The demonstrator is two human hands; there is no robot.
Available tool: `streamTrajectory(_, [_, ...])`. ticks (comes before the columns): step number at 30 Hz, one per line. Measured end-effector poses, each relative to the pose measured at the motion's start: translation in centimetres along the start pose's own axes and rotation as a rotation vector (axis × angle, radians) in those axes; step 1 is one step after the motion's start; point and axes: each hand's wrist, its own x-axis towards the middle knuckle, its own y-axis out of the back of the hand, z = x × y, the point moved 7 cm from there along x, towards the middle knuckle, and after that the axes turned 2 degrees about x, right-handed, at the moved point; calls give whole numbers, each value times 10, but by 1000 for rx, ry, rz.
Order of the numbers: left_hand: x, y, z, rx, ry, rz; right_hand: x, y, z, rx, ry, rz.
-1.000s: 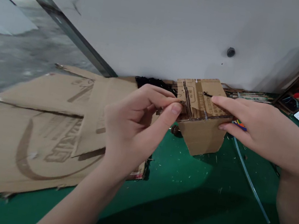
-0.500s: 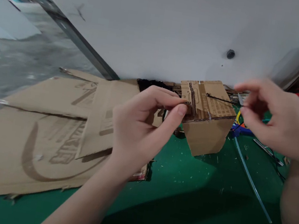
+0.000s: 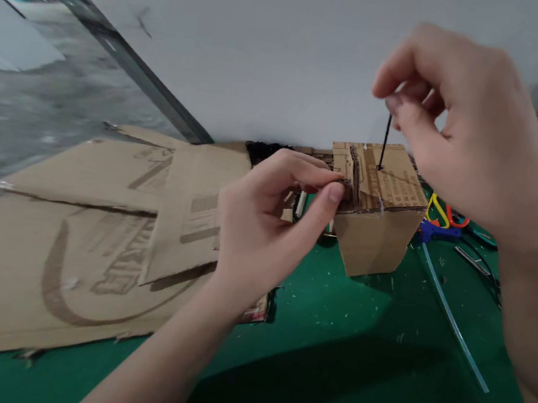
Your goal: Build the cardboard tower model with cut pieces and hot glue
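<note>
Cord [image 3: 385,141], thin and black, runs up from a brown, boxlike cardboard piece [image 3: 377,241] at the green worktop's [image 3: 322,384] far side, its upper end pinched in the right hand [image 3: 462,129]; the left hand [image 3: 265,224] pinches cardboard at the piece's left edge. Flattened brown cardboard sheets [image 3: 103,257] lie left.

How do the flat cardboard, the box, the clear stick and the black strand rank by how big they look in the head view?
Largest to smallest, as they look:
1. Flat cardboard
2. Box
3. Clear stick
4. Black strand, counting only what shows below the right hand
</note>
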Motion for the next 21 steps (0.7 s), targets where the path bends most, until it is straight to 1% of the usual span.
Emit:
streamTrajectory(2, [0, -1, -1, 14, 16, -7, 6, -2, 3, -75, 28, -11])
streamTrajectory(4, [0, -1, -2, 31, 19, -8, 8, -5, 6, -77, 26, -56])
streamTrajectory(7, [-1, 1, -8, 18, -7, 10, 1, -7, 6, -93, 4, -131])
streamTrajectory(9, [-3, 1, -11, -16, -51, -15, -8, -6, 4, -201, -8, -193])
streamTrajectory(10, [-4, -2, -13, -28, -75, -71, -13, -5, 3, -267, -12, -223])
streamTrajectory(12, [-7, -14, -19, -23, -87, -256, -24, -1, 1, -366, -29, -240])
streamTrajectory(14, [-11, -25, -26, 2, -71, -418, -33, 7, -2, -382, -46, -168])
streamTrajectory(15, [-12, -29, -30, 16, -56, -456, -37, 10, -4, -371, -50, -115])
streamTrajectory(17, [-11, -30, -36, 62, -32, -458, -46, 15, -7, -329, -59, -31])
streamTrajectory(19, [-9, -27, -39, 121, -38, -422, -55, 14, -5, -283, -87, -17])
streamTrajectory(20, [-8, -22, -35, 137, -78, -362, -59, 11, -3, -262, -116, -40])
streamTrajectory(21, [-7, -14, -30, 153, -122, -276, -63, 9, 0, -237, -144, -61])
